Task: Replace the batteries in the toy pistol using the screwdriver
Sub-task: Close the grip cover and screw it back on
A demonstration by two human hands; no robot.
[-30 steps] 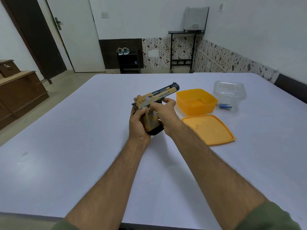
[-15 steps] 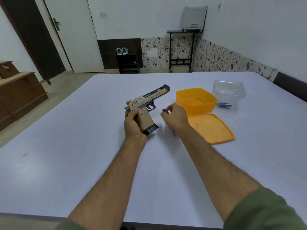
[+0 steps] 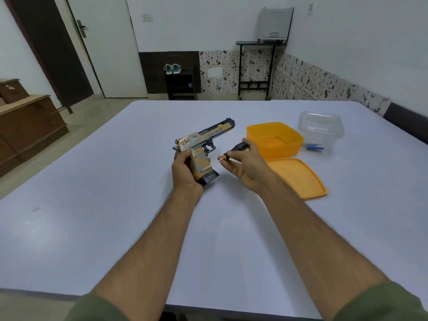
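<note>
A tan and black toy pistol (image 3: pixel 203 141) stands over the white table (image 3: pixel 115 181), barrel pointing to the far right. My left hand (image 3: pixel 185 171) grips its handle from the left, with the black base of the handle near the tabletop. My right hand (image 3: pixel 245 167) holds a small screwdriver (image 3: pixel 234 151) with a black handle. Its thin metal tip points left toward the pistol's handle and stops a short gap away from it.
An open orange box (image 3: pixel 274 140) sits just right of my right hand, with its orange lid (image 3: pixel 298 177) lying flat in front of it. A clear plastic tub (image 3: pixel 320 130) farther right has small blue items beside it. Brown cabinets stand off to the left.
My right hand left the pistol, moved right and now holds the screwdriver with its tip aimed at the handle. The pistol dropped lower, held by my left hand alone.
</note>
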